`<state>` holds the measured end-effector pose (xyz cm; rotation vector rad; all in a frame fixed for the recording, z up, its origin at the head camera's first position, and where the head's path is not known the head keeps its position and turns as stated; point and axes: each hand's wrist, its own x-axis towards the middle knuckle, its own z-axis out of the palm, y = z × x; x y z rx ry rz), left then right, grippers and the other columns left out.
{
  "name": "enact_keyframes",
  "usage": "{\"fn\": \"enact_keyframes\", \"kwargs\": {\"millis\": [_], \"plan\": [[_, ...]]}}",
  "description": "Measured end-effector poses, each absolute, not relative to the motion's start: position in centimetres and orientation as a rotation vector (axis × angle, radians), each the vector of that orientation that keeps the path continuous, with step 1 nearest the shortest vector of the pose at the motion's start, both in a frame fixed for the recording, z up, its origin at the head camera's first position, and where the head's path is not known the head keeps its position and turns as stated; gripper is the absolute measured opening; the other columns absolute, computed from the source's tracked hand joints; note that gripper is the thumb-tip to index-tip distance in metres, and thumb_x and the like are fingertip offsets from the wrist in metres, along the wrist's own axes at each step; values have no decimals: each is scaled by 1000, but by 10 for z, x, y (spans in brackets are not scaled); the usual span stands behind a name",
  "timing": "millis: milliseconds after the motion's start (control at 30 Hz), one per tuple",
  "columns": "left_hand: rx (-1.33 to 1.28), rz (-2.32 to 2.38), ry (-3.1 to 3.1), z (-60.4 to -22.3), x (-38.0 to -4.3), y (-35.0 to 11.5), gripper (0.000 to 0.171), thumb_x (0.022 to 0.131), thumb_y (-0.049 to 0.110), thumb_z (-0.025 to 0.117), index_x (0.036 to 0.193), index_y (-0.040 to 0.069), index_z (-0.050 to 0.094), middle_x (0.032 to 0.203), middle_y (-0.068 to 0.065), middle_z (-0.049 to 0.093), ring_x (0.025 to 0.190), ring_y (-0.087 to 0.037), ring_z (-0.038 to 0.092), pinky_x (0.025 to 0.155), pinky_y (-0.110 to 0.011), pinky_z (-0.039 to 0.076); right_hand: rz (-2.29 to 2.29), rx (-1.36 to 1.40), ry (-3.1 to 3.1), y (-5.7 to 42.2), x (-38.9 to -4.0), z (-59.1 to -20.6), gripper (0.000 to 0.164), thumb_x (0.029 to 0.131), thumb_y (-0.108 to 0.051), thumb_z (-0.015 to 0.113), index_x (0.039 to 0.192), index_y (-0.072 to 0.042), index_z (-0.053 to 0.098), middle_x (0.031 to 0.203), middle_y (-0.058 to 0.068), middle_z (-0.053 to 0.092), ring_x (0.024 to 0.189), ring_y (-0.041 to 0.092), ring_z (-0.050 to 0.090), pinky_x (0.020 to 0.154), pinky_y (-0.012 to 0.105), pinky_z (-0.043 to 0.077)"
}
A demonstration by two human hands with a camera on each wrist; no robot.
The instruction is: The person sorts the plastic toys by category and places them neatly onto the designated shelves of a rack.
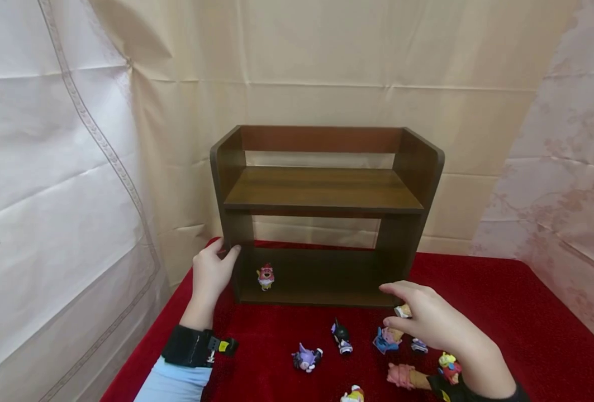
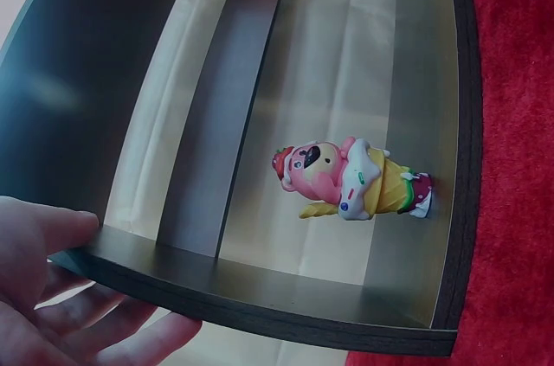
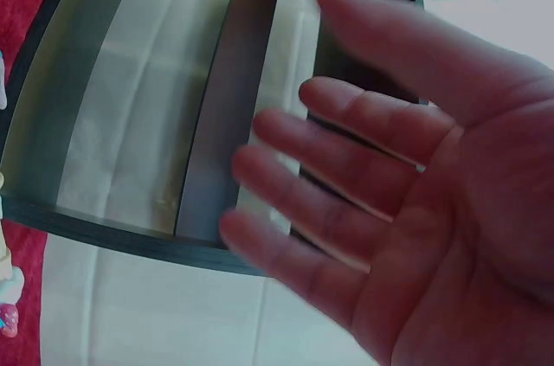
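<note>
A dark brown two-tier wooden shelf [image 1: 327,187] stands on the red cloth. My left hand [image 1: 211,273] grips its left side panel, the thumb on the inner face and the fingers along the outside in the left wrist view. On the lower board, near the left end, a pink bear figurine [image 2: 325,171] stands upright on an ice-cream-cone base. My right hand [image 1: 427,315] hovers near the shelf's lower right front corner, over several figurines, palm showing and fingers spread in the right wrist view. It holds nothing.
Several small figurines lie on the red tablecloth [image 1: 256,346] before the shelf: a purple one [image 1: 307,357], a black one [image 1: 341,336], a blue one [image 1: 387,340], a pink cone-shaped one [image 1: 402,376], and a yellow-and-red one [image 1: 449,365]. A beige curtain [image 1: 317,56] hangs behind.
</note>
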<state>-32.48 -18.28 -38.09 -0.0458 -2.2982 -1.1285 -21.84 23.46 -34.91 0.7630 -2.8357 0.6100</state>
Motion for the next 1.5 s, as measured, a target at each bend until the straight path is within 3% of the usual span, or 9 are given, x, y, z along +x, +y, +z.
{"fn": "enact_keyframes", "kwargs": {"millis": [233, 533, 767, 967, 1300, 1500], "plan": [[-57, -1130, -2292, -379, -325, -182, 35, 92, 30, 64, 118, 7, 67, 103, -12, 69, 87, -25, 65, 68, -44, 57, 485, 769, -2839, 235, -217, -350, 45, 76, -22, 81, 115, -9, 63, 112, 6, 63, 101, 21, 58, 82, 42, 54], [-47, -1124, -2294, -382, -325, -183, 35, 92, 29, 64, 120, 8, 66, 105, -14, 69, 88, -26, 64, 69, -45, 57, 506, 855, -3004, 233, -228, -365, 23, 76, -18, 80, 95, -19, 67, 89, -7, 63, 79, 12, 57, 66, 31, 55], [-44, -1130, -2294, -381, -324, -182, 34, 92, 28, 64, 119, 8, 66, 105, -13, 69, 87, -26, 64, 69, -45, 57, 579, 817, -3139, 230, -233, -380, 15, 78, -17, 78, 90, -16, 70, 80, -9, 62, 67, 6, 52, 61, 29, 53], [-44, -1126, -2290, -380, -324, -183, 35, 91, 29, 64, 119, 7, 66, 105, -14, 69, 87, -26, 64, 68, -45, 57, 584, 761, -3164, 228, -235, -387, 13, 78, -11, 76, 90, -14, 70, 80, -7, 63, 68, 8, 53, 62, 33, 52], [-47, -1121, -2287, -381, -325, -183, 36, 91, 30, 64, 119, 7, 66, 104, -15, 69, 84, -26, 64, 67, -45, 57, 472, 685, -3140, 226, -239, -401, 16, 77, -4, 72, 77, -19, 67, 70, -9, 55, 63, 12, 47, 56, 32, 45], [-43, -1123, -2282, -381, -325, -183, 35, 91, 30, 64, 118, 8, 67, 102, -13, 69, 83, -25, 65, 66, -44, 57, 440, 642, -3155, 227, -241, -404, 21, 75, -3, 76, 78, -21, 67, 77, -5, 57, 67, 13, 49, 62, 35, 49]]}}
